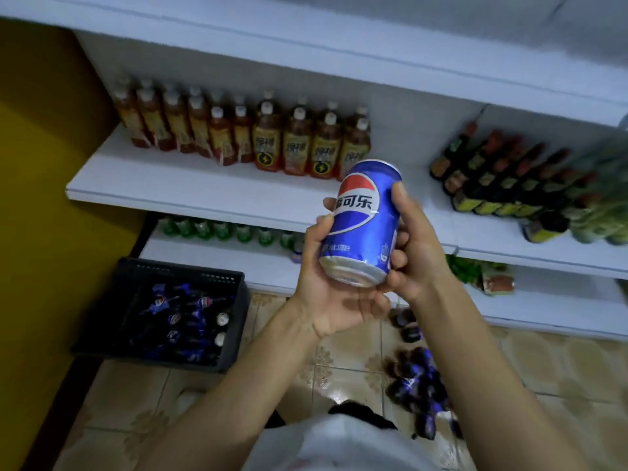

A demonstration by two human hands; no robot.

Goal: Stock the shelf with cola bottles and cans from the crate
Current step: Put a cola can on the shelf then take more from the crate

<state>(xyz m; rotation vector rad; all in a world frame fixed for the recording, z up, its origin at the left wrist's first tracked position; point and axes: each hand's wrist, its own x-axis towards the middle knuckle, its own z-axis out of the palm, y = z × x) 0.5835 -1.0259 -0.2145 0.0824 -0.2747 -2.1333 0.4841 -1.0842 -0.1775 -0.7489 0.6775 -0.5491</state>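
Both hands, left hand (328, 283) and right hand (413, 253), curl around a tilted blue cola can (365, 222) before the shelf (204, 195).

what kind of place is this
Probably a small shop: white shelves hold rows of bottled drinks, a black crate of cola sits on the tiled floor, and the left hand and right hand hold a cola can.

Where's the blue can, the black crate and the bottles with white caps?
blue can (362, 229): head view, on the middle of its label.
black crate (180, 268): head view, on its far wall.
bottles with white caps (266, 147): head view, on one bottle's yellow label.
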